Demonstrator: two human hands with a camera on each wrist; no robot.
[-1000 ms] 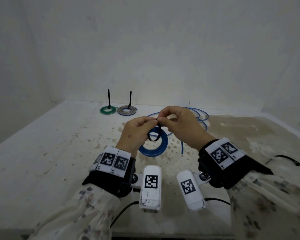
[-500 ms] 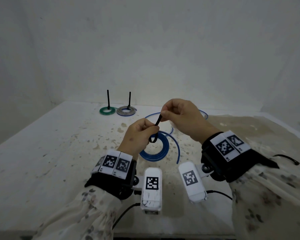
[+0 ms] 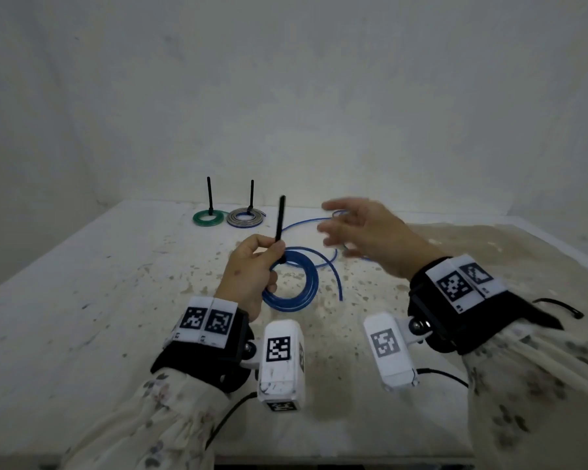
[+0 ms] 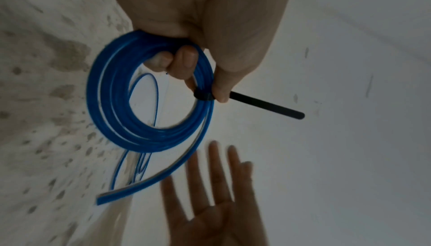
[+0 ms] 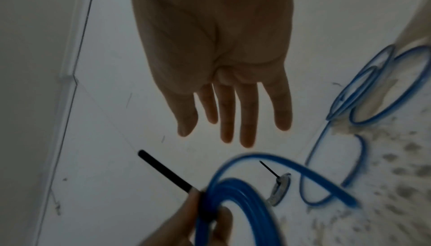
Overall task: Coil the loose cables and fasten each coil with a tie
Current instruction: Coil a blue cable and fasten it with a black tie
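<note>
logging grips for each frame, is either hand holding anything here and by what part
The left hand grips the blue cable coil at its rim, pinching right where the black tie wraps it. The right hand is open and holds nothing.

We look down on a white table (image 3: 82,300) whose top is mottled with grey-brown flecks and scuffs, thickest toward the middle. A broad tan stain (image 3: 472,245) spreads over its far right part. Behind it, plain off-white walls (image 3: 286,96) meet in a corner on the left; faint marks show on the paint. The light is dim, even and cool, casting only soft shadows across the tabletop before us.
</note>
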